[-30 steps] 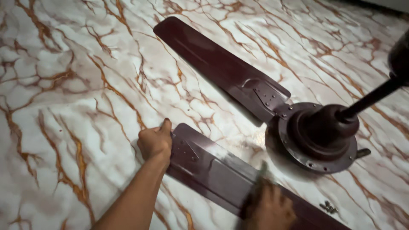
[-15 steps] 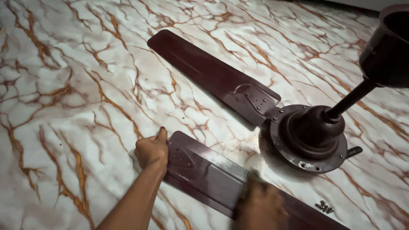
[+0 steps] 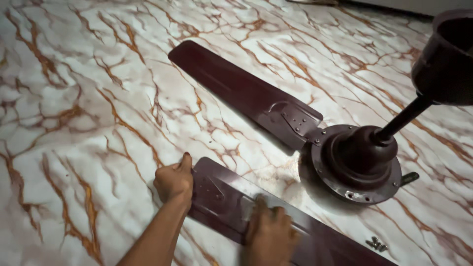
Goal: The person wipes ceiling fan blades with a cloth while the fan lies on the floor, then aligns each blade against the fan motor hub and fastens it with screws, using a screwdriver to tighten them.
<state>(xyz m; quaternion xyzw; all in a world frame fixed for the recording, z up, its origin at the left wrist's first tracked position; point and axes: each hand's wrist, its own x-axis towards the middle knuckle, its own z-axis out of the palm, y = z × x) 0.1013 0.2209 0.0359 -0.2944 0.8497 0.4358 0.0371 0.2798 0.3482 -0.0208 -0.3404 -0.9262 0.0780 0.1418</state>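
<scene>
Left hand (image 3: 173, 182) is closed around the end of the loose fan blade (image 3: 231, 207); right hand (image 3: 270, 234) (blurred) seems flat on it, at 8 o'clock from the fan motor (image 3: 357, 162).

Marble floor (image 3: 74, 98) — white, veined rust-orange and brown, fills nearly the whole view. Ceiling fan motor housing (image 3: 357, 165), dark maroon, round, sits on it at 3 o'clock; screw holes show along its rim. One attached blade (image 3: 241, 91) runs from the housing toward 11 o'clock, lying flat. Downrod (image 3: 401, 119) rises from the hub toward 1 o'clock, ending in a dark canopy cup (image 3: 446, 59) at the frame edge. Small heap of screws (image 3: 377, 244) at 5 o'clock — near the housing, apart from it.
</scene>
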